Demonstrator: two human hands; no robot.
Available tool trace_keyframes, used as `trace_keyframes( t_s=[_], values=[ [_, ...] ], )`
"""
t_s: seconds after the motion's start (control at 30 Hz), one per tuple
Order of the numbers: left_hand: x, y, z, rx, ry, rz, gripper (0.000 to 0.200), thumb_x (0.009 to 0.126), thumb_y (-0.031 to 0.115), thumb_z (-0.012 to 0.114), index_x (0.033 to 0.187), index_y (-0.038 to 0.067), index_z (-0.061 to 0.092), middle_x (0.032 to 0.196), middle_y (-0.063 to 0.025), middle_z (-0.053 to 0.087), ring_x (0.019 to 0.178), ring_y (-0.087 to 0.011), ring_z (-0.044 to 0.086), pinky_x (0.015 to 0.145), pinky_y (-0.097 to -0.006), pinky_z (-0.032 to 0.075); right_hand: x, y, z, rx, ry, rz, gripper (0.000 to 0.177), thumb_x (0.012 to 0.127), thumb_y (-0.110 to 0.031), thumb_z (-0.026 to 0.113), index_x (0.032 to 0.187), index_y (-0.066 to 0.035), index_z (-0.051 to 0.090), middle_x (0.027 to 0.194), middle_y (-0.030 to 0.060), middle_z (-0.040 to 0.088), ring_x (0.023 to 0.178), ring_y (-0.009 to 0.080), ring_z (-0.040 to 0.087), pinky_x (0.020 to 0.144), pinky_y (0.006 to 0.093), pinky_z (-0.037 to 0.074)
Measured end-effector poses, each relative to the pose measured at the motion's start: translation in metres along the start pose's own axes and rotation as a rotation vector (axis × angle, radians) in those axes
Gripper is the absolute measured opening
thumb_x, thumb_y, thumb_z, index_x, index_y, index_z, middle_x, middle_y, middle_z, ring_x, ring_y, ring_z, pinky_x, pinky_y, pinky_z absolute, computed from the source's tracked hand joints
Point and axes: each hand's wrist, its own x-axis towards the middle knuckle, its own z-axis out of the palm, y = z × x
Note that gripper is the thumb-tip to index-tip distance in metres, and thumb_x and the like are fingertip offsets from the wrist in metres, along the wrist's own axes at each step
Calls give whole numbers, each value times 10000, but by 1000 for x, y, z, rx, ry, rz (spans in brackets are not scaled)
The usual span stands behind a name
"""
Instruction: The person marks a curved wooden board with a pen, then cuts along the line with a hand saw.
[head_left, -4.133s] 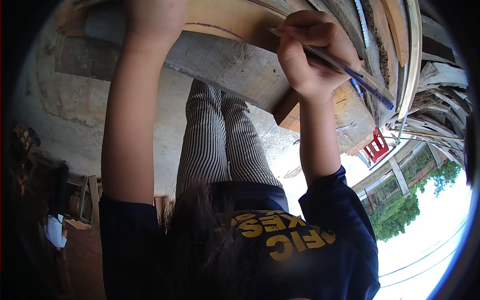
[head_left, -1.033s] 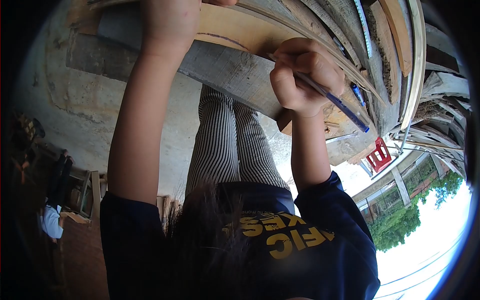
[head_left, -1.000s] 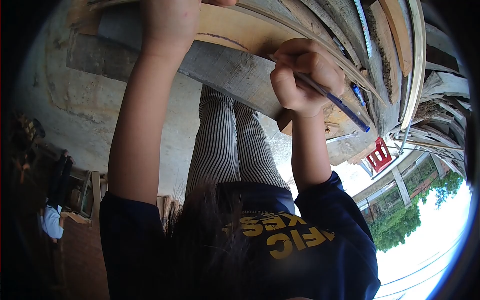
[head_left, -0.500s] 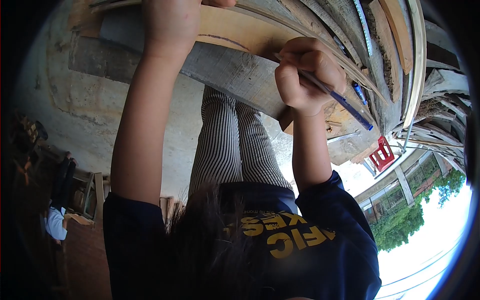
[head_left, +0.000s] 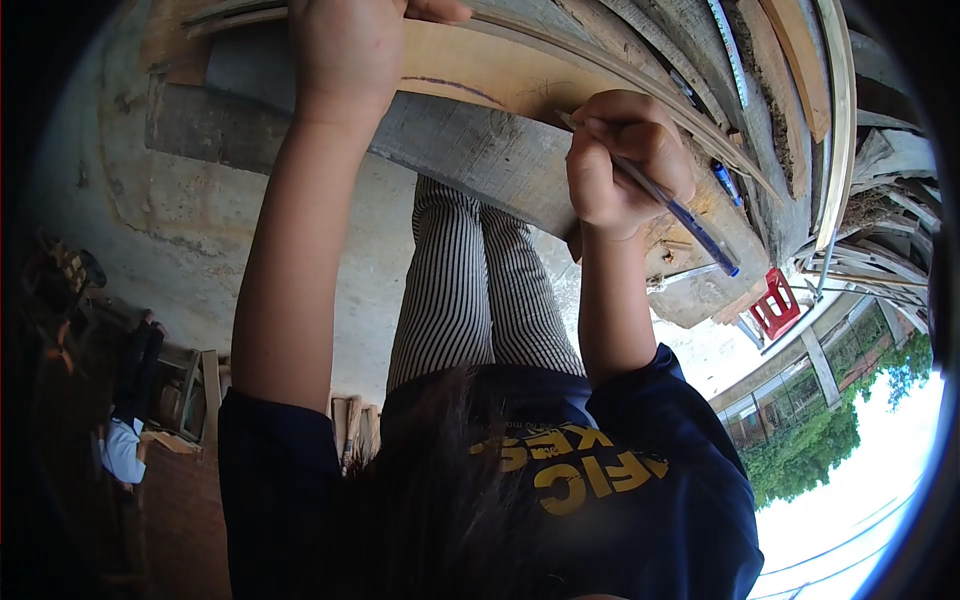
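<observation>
My right hand [head_left: 630, 165] is closed around a pen [head_left: 705, 237] with a blue end, its tip at the near edge of a pale wooden board [head_left: 520, 75]. A dark curved line [head_left: 450, 85] runs along this board. My left hand [head_left: 350, 55] is over the board's left part at the top of the view. One finger stretches out to the right; the other fingers are cut off by the frame edge. Below the pale board is a grey, weathered plank [head_left: 475, 150].
Curved strips and planks of wood [head_left: 780, 90] lie to the right, with a blue marker [head_left: 727, 183] and a measuring tape [head_left: 733, 55] among them. A red plastic stool [head_left: 775, 303] stands farther right. Another person [head_left: 125, 440] is at the far left.
The whole view has shifted slightly right and down. The pen in my right hand now slants more steeply. My left hand stays in place on the board.
</observation>
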Motion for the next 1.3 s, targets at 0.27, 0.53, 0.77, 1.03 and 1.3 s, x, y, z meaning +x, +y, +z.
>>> trace_keyframes(
  t_s=[0.27, 0.53, 0.77, 1.03, 1.3],
  values=[
    [-1, 1, 2, -36, -12, 14, 405, 891, 260, 301, 552, 66, 413, 486, -25, 354, 408, -161, 445, 479, -291, 455, 6, 0, -3, -7, -67, 35, 149, 501, 51, 560, 540, -27, 439, 610, 104, 580, 483, 140, 531, 477, 211, 449],
    [-1, 6, 3, -38, -3, -28, 406, 884, 257, 305, 543, 65, 412, 472, -30, 351, 400, -166, 435, 478, -290, 450, 7, -2, -4, -46, -104, 44, 152, 505, 54, 552, 540, -31, 430, 604, 98, 561, 479, 144, 518, 473, 218, 444],
    [2, 2, 2, -54, 23, -76, 408, 878, 255, 309, 532, 62, 408, 467, -39, 354, 400, -172, 442, 461, -291, 439, 8, -3, -2, -60, -66, 24, 151, 506, 63, 544, 545, -29, 432, 613, 99, 564, 480, 148, 513, 471, 221, 441],
    [2, -2, -1, -42, -1, -69, 406, 872, 264, 314, 534, 61, 407, 468, -42, 356, 401, -172, 437, 467, -302, 456, 9, -3, 0, -70, -45, 38, 144, 495, 70, 527, 542, -25, 430, 619, 102, 565, 473, 156, 509, 468, 223, 442],
    [1, 3, -5, 55, -54, -119, 356, 861, 235, 292, 578, 63, 423, 487, -17, 310, 539, -251, 583, 610, -305, 441, 8, -7, -3, -82, -65, 68, 143, 496, 63, 521, 537, -27, 417, 605, 100, 549, 461, 161, 503, 456, 230, 438]
  ],
)
